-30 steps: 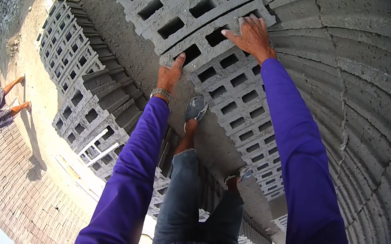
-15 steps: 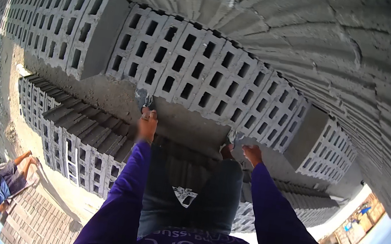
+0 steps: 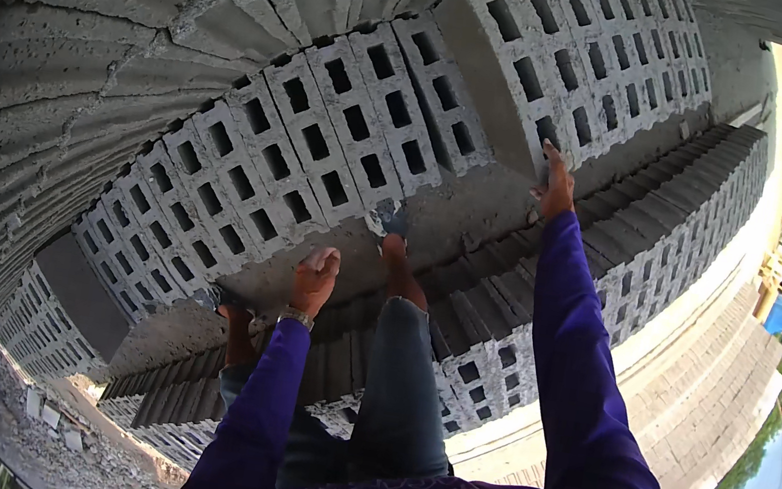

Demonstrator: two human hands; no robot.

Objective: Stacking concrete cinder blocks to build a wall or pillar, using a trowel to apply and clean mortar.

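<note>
My left hand [image 3: 315,279], with a watch at the wrist, hangs closed in a loose fist in front of the standing row of grey hollow concrete blocks [image 3: 308,156]. Nothing shows in its fingers. Farther forward on the right, my right hand [image 3: 558,187] has its index finger stretched out. The fingertip lies at the lower near corner of another row of hollow blocks [image 3: 589,72]; whether it touches the block I cannot tell. That row's end face is a smooth, solid side.
My feet stand on a narrow dusty strip [image 3: 458,204] between the block rows. Behind runs a lower row of stacked blocks [image 3: 634,240]. More ridged block stacks [image 3: 61,84] rise at the left and far side. Rubble [image 3: 68,444] lies lower left; brown blocks [image 3: 693,391] lie lower right.
My view has swung round, so the block rows slant up to the right. My right arm has reached forward to the right-hand row. The other person has left view.
</note>
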